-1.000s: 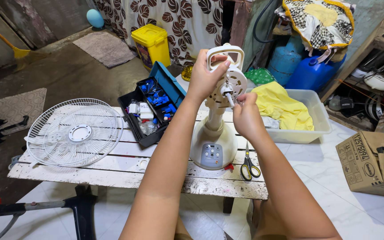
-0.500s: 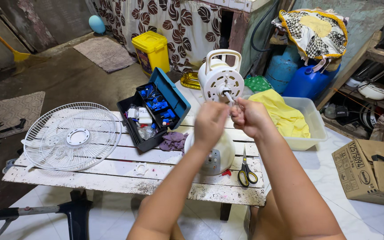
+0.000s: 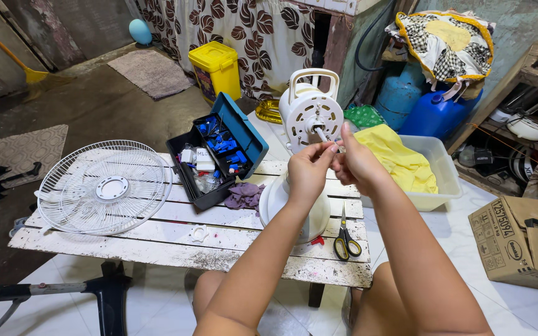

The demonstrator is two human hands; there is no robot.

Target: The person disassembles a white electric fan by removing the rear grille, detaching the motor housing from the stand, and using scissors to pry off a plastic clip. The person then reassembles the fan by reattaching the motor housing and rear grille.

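While the white wire fan guard lies detached at the left end of the white slatted wooden table, the cream plastic fan body stands near its right end, stripped to the bare metal motor shaft, where the left hand and right hand meet, fingertips pinched on something too small to identify, so reassembly looks largely undone.

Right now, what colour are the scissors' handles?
The scissors have yellow and black handles, seen in the head view.

White fan motor head stands upright on its rounded base, shaft forward.
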